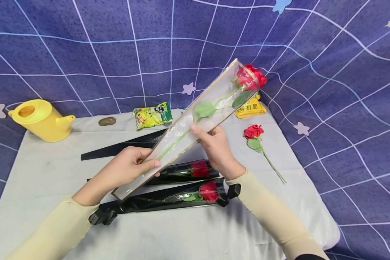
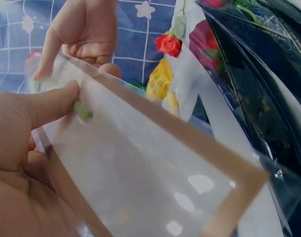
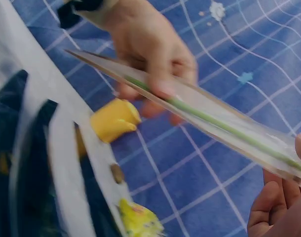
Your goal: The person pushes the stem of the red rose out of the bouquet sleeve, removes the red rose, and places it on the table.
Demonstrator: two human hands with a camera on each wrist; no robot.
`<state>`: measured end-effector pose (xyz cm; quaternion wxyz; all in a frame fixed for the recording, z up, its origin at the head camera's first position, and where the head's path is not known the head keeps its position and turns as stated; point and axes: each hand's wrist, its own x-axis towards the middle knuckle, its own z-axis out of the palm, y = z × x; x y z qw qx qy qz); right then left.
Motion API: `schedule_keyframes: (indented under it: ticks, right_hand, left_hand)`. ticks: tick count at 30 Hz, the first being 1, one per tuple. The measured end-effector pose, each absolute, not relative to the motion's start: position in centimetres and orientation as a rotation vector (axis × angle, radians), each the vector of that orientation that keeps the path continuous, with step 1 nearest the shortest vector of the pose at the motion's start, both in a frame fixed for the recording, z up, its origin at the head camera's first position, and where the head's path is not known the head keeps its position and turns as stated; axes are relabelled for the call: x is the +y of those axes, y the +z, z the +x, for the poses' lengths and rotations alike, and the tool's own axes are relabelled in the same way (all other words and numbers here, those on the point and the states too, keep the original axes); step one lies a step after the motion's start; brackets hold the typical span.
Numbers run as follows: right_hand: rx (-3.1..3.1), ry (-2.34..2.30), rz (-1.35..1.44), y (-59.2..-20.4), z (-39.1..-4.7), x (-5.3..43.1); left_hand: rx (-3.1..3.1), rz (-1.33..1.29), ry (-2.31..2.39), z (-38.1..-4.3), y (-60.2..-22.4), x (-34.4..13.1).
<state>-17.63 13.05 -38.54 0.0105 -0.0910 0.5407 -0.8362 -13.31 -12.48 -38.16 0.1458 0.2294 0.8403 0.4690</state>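
Both our hands grip one gold-edged, clear-fronted flower sleeve (image 1: 178,130), raised over the white-covered table (image 1: 299,202). Our left hand (image 1: 128,168) pinches the narrow lower part, thumb across the front and fingers behind; our right hand (image 1: 218,148) holds it farther up, thumb just below a leaf and fingers tucked behind. We judge that these two spaced grips steady a long, flimsy sleeve and keep the red rose (image 1: 246,78) inside from sliding. Its stem runs down between our thumbs, and its bloom sits at the wide top end, partly showing past the sleeve's edge. Whether our right thumb presses the stem through the film, we cannot tell.

Our forearms come in from the lower corners, the left reaching up and rightward, the right up and leftward, so the sleeve slants with its bloom end high on our right. Below lie two black-wrapped roses (image 1: 209,191), side by side, probably laid parallel for tidiness; a loose rose (image 1: 254,131) lies apart, on our right.
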Motion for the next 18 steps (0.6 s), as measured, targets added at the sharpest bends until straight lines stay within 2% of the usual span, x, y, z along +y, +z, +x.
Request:
schedule_keyframes:
  ticks: [6,18]
  right_hand:
    - [1.690,-2.675,-0.291,-37.5,-18.8,13.9]
    - [1.743,-2.667,-0.250,-38.9,-18.5,12.3]
  left_hand:
    - [2.434,0.624,1.339,-13.2,-38.5,-13.5]
    - [2.408,0.581,1.378,-13.2,-39.2,-13.8]
